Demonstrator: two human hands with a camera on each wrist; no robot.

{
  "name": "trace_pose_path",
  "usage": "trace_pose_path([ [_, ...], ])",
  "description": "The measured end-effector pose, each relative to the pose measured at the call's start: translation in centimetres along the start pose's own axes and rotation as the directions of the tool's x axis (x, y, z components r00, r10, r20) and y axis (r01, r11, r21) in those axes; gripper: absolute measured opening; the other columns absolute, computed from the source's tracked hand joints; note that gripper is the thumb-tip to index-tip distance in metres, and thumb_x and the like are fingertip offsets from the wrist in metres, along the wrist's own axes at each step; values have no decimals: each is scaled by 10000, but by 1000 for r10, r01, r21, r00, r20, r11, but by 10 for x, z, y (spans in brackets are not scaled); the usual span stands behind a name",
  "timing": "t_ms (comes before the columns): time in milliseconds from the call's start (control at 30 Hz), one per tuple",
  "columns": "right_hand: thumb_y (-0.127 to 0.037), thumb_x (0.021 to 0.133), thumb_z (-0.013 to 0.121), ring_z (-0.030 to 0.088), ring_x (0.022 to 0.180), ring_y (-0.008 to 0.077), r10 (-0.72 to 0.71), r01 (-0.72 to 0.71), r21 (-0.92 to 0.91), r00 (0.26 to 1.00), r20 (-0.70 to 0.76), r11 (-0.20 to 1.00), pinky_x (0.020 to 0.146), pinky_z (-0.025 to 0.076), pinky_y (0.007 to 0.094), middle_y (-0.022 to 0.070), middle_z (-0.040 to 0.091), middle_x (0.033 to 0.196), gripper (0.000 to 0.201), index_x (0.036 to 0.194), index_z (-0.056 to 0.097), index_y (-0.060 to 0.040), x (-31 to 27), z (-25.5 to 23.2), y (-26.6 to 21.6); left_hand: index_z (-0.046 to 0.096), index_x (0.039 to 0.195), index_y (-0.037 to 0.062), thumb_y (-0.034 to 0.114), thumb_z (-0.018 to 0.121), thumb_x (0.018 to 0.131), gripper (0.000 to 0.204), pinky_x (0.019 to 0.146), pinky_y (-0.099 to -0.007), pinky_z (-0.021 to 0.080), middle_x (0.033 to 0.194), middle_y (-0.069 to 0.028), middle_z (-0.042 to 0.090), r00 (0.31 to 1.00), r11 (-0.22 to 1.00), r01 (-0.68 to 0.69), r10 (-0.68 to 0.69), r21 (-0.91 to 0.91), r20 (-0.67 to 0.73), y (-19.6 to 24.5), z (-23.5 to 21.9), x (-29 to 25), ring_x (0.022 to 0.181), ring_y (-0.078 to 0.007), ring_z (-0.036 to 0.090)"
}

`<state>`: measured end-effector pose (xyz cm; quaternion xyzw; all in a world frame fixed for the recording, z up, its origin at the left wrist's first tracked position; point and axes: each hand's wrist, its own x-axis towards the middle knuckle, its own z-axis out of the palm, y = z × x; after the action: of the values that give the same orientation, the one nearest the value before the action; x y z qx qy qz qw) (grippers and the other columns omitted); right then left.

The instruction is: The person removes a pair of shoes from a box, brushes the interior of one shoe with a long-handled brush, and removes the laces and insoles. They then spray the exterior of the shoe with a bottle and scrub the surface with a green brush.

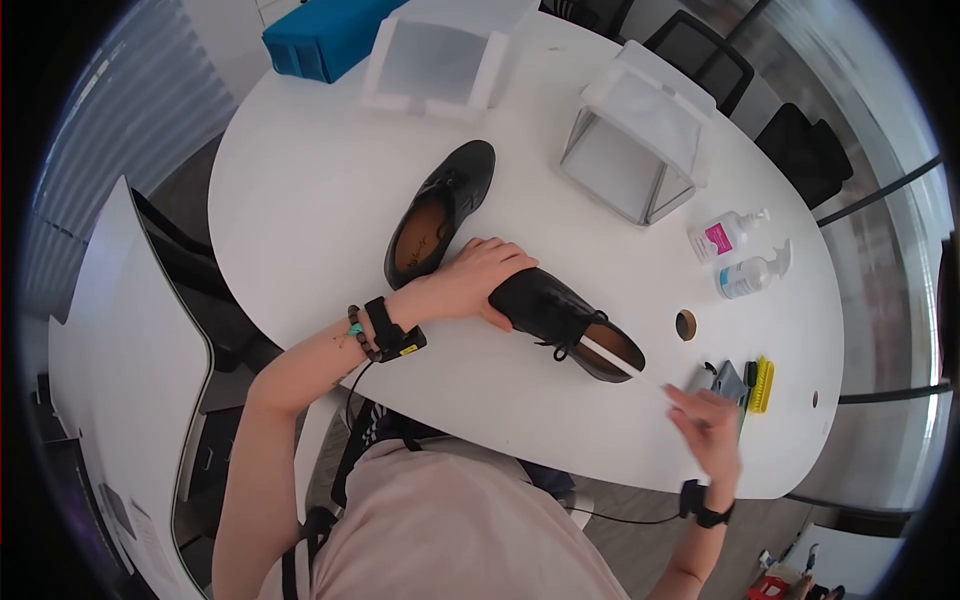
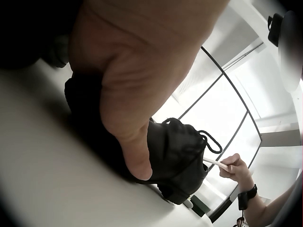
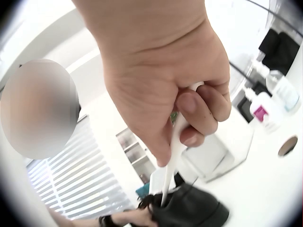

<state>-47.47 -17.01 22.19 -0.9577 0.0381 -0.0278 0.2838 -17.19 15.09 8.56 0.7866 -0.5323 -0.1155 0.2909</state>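
Note:
A black lace-up shoe (image 1: 545,308) lies on the white table, its toe under the left hand (image 1: 465,280), whose fingers and thumb grip both sides. The right hand (image 1: 708,430) pinches a thin white stick (image 1: 625,368) that reaches into the shoe's opening. In the right wrist view the fingers curl round the white stick (image 3: 174,156), its far end inside the black shoe (image 3: 194,208). The left wrist view shows the left thumb (image 2: 137,158) against the shoe's side. A second black shoe (image 1: 440,212), with a brown insole, rests beside the left hand.
Two pump bottles (image 1: 722,236) stand right of a clear-fronted box (image 1: 640,140). A second box (image 1: 435,60) and a blue case (image 1: 325,40) are at the back. A yellow brush (image 1: 762,385) and grey items lie near the right hand; the table has a round hole (image 1: 685,325).

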Motion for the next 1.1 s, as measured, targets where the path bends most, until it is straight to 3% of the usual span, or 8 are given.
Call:
trace_pose_path([
  [100, -73, 929, 845, 465, 536, 274, -59, 57, -69, 998, -20, 996, 537, 381, 368, 112, 547, 707, 319, 1246, 829, -101, 6, 20, -10, 542, 1544, 83, 339, 1021, 701, 1003, 1219, -493, 355, 1471, -116, 582, 1000, 999, 1, -1, -32, -4, 1, 1, -1, 1424, -334, 518],
  [300, 9, 871, 845, 504, 558, 178, 80, -78, -60, 996, 30, 995, 558, 416, 346, 76, 552, 690, 364, 1226, 837, -74, -22, -65, 15, 572, 1521, 88, 304, 1010, 705, 951, 1216, -493, 350, 1462, -98, 602, 1000, 999, 29, -29, -42, 2, 3, 0, 0, 1422, -323, 524],
  [500, -44, 871, 869, 524, 601, 281, -69, 68, -207, 998, 4, 976, 588, 433, 413, 117, 526, 727, 404, 1258, 840, -156, 9, 6, -19, 585, 1505, 97, 341, 1017, 686, 958, 1216, -493, 352, 1454, -95, 611, 998, 997, 52, -50, -51, 31, 5, -2, 2, 1411, -321, 541],
  [600, -43, 837, 880, 545, 603, 286, 3, -15, -299, 999, -42, 954, 600, 433, 422, 107, 555, 714, 422, 1239, 849, -167, -2, -35, -18, 584, 1503, 95, 345, 1015, 687, 956, 1216, -492, 354, 1451, -96, 612, 999, 998, 37, -37, -41, -6, 0, 5, 2, 1407, -321, 548],
  [733, 82, 757, 835, 535, 605, 213, 255, -277, -372, 961, -108, 886, 600, 414, 363, 104, 609, 697, 457, 1197, 846, -41, -51, -126, -22, 578, 1508, 97, 349, 1012, 694, 957, 1214, -493, 361, 1440, -103, 614, 997, 996, 71, -70, -50, 22, 3, 1, 4, 1409, -323, 550],
  [867, 62, 765, 855, 495, 592, 236, 227, -244, -438, 970, -90, 866, 595, 393, 378, 128, 593, 696, 439, 1191, 844, -48, -45, -118, -54, 570, 1524, 112, 341, 1007, 696, 964, 1206, -506, 365, 1441, -98, 608, 989, 992, 129, -129, 8, 70, 15, -2, 5, 1408, -312, 538],
  [967, 49, 787, 865, 489, 604, 216, 230, -221, -281, 973, -2, 934, 602, 383, 376, 132, 610, 720, 417, 1191, 843, -52, -26, -84, -40, 574, 1538, 135, 345, 1002, 696, 968, 1202, -506, 361, 1428, -91, 606, 992, 991, 112, -117, 79, 56, 18, 1, 3, 1399, -297, 533],
  [1100, 88, 784, 841, 616, 700, 133, 316, -288, -275, 947, 64, 917, 646, 466, 323, 89, 707, 766, 386, 1163, 839, 13, -41, -148, -23, 615, 1528, 158, 367, 998, 693, 942, 1194, -495, 364, 1411, -92, 608, 996, 996, 87, -87, 10, 22, 16, 0, 3, 1386, -284, 534],
])
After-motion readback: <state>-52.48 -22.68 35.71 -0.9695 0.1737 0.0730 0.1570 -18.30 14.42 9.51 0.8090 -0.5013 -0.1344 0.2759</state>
